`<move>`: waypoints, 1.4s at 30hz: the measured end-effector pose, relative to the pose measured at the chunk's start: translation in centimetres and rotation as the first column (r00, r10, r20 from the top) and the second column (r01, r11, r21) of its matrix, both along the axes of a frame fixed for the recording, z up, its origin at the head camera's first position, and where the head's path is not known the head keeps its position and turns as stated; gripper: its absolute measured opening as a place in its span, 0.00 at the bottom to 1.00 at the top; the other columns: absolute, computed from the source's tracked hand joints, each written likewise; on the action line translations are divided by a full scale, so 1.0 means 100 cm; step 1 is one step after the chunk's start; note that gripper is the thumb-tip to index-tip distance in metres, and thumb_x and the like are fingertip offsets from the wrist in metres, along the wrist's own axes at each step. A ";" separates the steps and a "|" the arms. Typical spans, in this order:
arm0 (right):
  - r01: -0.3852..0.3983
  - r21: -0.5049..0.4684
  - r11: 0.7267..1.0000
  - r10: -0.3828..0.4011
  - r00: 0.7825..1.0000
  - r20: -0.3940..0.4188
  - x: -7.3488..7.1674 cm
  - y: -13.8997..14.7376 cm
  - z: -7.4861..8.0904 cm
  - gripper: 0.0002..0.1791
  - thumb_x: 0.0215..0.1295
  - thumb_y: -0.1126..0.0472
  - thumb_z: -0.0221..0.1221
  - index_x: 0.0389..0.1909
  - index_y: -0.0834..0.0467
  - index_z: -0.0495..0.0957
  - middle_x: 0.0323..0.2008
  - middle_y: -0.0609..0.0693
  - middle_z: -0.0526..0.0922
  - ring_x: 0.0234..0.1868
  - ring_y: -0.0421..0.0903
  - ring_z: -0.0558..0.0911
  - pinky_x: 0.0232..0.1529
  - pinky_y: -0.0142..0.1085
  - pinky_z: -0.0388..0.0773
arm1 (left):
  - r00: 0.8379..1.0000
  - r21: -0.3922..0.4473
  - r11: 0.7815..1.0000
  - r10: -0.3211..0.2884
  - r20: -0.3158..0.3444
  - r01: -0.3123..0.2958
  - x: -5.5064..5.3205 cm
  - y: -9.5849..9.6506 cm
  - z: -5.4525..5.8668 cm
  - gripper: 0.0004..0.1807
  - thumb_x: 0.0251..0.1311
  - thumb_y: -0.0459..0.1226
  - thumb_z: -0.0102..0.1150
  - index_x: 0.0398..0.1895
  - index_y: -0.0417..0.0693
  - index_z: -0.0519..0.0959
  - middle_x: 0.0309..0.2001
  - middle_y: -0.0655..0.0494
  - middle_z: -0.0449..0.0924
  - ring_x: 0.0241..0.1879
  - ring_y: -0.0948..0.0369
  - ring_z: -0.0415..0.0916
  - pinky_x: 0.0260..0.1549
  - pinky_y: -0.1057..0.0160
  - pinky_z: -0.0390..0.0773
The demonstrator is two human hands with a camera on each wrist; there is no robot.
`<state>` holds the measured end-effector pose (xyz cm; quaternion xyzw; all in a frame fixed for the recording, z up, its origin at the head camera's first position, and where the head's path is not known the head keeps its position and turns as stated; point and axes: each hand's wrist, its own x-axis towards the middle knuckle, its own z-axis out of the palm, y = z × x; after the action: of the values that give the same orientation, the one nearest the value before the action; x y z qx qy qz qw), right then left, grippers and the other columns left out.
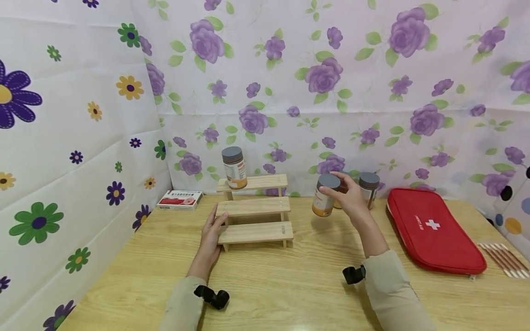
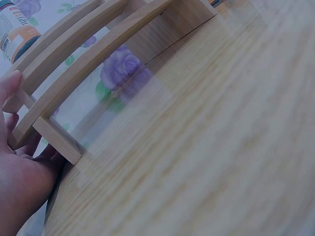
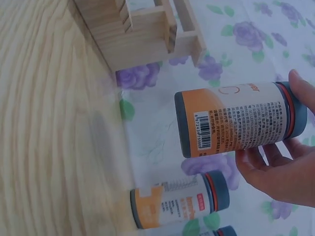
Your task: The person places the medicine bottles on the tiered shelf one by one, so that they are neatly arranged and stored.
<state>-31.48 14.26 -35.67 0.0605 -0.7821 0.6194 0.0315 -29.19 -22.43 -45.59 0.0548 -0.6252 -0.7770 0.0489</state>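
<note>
My right hand (image 1: 349,197) holds a supplement bottle (image 1: 323,202) with a grey lid and a white-and-orange label, gripping it around the lid. In the right wrist view the bottle's barcode side (image 3: 204,130) faces the camera, and its base hangs above the table. My left hand (image 1: 210,234) grips the left end of a three-step wooden rack (image 1: 253,207), thumb over a step and fingers around the side. A similar bottle (image 1: 234,168) stands upright on the left of the top step.
Behind my right hand stands another grey-lidded bottle (image 1: 368,184), and a further bottle is mostly hidden there. A red first aid bag (image 1: 434,230) lies at the right beside a pack of swabs (image 1: 506,260). At the back left lies a medicine box (image 1: 180,200).
</note>
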 end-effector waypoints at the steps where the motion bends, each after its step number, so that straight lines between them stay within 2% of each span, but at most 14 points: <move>1: 0.003 -0.006 1.000 -0.003 1.000 -0.003 0.001 -0.001 0.001 0.42 0.63 0.48 0.64 0.75 0.52 0.56 0.67 0.60 0.66 0.66 0.57 0.69 0.64 0.47 0.69 | 1.000 -0.004 1.000 -0.005 -0.003 0.005 0.000 0.000 0.000 0.40 0.68 0.48 0.55 0.78 0.63 0.48 0.80 0.52 0.33 0.77 0.44 0.42 0.74 0.42 0.52; 7: -0.006 -0.024 1.000 0.006 1.000 -0.030 0.002 -0.009 0.010 0.42 0.63 0.47 0.64 0.74 0.52 0.56 0.65 0.59 0.66 0.64 0.55 0.69 0.62 0.45 0.70 | 1.000 -0.014 1.000 -0.010 -0.006 0.010 -0.002 0.003 0.001 0.39 0.69 0.48 0.54 0.79 0.63 0.48 0.80 0.51 0.32 0.77 0.43 0.42 0.74 0.42 0.52; 14: -0.043 -0.039 0.998 0.040 0.997 -0.068 -0.002 -0.021 0.024 0.40 0.63 0.49 0.64 0.73 0.52 0.58 0.67 0.59 0.66 0.67 0.56 0.69 0.68 0.53 0.67 | 1.000 -0.001 1.000 0.011 0.013 -0.011 -0.005 0.000 -0.001 0.39 0.68 0.48 0.55 0.78 0.65 0.49 0.80 0.54 0.33 0.77 0.45 0.43 0.74 0.43 0.53; 20: -0.084 -0.033 0.996 0.080 0.992 -0.094 -0.004 -0.037 0.041 0.41 0.63 0.49 0.64 0.73 0.52 0.58 0.67 0.59 0.67 0.68 0.56 0.69 0.68 0.54 0.67 | 1.000 -0.012 1.000 0.001 0.008 -0.001 -0.004 -0.001 0.000 0.39 0.67 0.48 0.56 0.78 0.65 0.49 0.80 0.54 0.34 0.77 0.45 0.42 0.74 0.43 0.52; 26: -0.107 -0.033 0.994 0.102 0.988 -0.116 -0.006 -0.055 0.063 0.39 0.62 0.47 0.65 0.72 0.49 0.60 0.67 0.55 0.68 0.67 0.54 0.71 0.69 0.54 0.66 | 1.000 -0.014 1.000 -0.004 0.007 0.004 -0.002 -0.001 0.001 0.39 0.69 0.48 0.54 0.78 0.64 0.48 0.80 0.53 0.32 0.77 0.45 0.41 0.74 0.43 0.52; 34: -0.147 -0.006 0.989 0.145 0.980 -0.138 -0.022 -0.084 0.089 0.38 0.62 0.49 0.65 0.71 0.52 0.61 0.68 0.56 0.65 0.67 0.56 0.69 0.66 0.53 0.69 | 1.000 -0.003 1.000 0.002 -0.015 -0.002 -0.004 -0.003 0.002 0.40 0.68 0.48 0.55 0.79 0.62 0.48 0.80 0.49 0.37 0.77 0.45 0.46 0.74 0.44 0.53; 42: -0.145 0.025 0.989 0.147 0.980 -0.134 -0.034 -0.113 0.096 0.37 0.62 0.50 0.65 0.70 0.51 0.63 0.67 0.56 0.66 0.66 0.56 0.70 0.65 0.51 0.72 | 1.000 0.011 1.000 -0.012 0.002 0.012 -0.007 -0.003 -0.002 0.39 0.68 0.48 0.55 0.78 0.65 0.49 0.80 0.54 0.36 0.77 0.48 0.46 0.74 0.47 0.54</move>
<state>-34.86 2.99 -26.03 0.1598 -0.7762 0.6087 0.0385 -29.89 -22.70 -45.80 0.0519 -0.6211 -0.7808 0.0433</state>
